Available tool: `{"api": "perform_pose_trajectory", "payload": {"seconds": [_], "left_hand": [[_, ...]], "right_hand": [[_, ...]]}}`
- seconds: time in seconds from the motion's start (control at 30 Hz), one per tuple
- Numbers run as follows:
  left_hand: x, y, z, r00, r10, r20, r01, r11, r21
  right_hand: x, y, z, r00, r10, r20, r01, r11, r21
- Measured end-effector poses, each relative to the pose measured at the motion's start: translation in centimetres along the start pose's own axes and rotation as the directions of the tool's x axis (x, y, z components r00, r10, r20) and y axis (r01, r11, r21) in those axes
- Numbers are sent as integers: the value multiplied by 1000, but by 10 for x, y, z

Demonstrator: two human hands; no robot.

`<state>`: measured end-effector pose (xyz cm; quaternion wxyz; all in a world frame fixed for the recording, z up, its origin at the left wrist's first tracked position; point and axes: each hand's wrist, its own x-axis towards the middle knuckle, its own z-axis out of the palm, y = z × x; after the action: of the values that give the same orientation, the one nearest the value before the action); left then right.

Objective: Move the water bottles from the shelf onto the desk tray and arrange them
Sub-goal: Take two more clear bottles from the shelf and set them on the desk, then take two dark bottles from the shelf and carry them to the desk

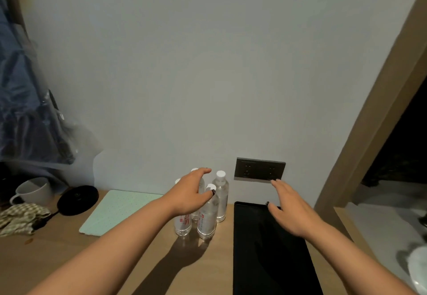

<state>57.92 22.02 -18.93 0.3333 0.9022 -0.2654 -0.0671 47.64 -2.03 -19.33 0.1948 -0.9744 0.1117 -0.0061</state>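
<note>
Looking down through the head camera, I see a pale wall (184,63) filling most of the frame, with a wooden desk (57,255) running along the bottom. A wooden frame (369,121) slants up the right side, and dark blue fabric under clear plastic (20,109) hangs in the upper left. My black tray (272,260) lies flat on the desk at lower centre-right, bare across what I can see of it. Left of centre lies a pale green dotted mat (115,211). My left hand (191,193) reaches in from the lower left, fingers spread wide and loosely curved over the water bottles (206,218); I cannot tell whether any finger touches one. My right hand (291,209) hangs above the far end of the tray, fingers straight and together, holding nothing. Four bottles stand upright in a tight cluster on the bare desk just left of the tray, none of them on it; the right rear bottle (221,196) with its white cap stands clear of my hand, while two others are partly hidden behind it. A dark wall socket plate (260,170) sits on the wall just above the tray's far end. At the far left edge I see a black round disc (78,200), a white mug (34,190) and a checked cloth (20,218) bunched beside it.
</note>
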Motion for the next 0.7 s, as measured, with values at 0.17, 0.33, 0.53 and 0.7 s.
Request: {"api": "perform_pose_trajectory", "payload": {"seconds": [0.17,0.33,0.53,0.7], "left_hand": [[-15,-4,-17,997,67,39,-67,998,9],[-41,-10,-40,983,162,88,-163,987,7],[-70,-7,-52,953,260,158,-265,964,12],[-93,10,-43,914,345,212,-347,937,-29]], "right_hand": [[-28,-22,-6,991,109,-76,-108,994,17],[-67,-53,-7,970,194,-147,-191,981,36],[-129,-80,-3,934,262,-242,-269,963,7],[-194,-77,-5,898,346,-271,-365,931,-23]]}}
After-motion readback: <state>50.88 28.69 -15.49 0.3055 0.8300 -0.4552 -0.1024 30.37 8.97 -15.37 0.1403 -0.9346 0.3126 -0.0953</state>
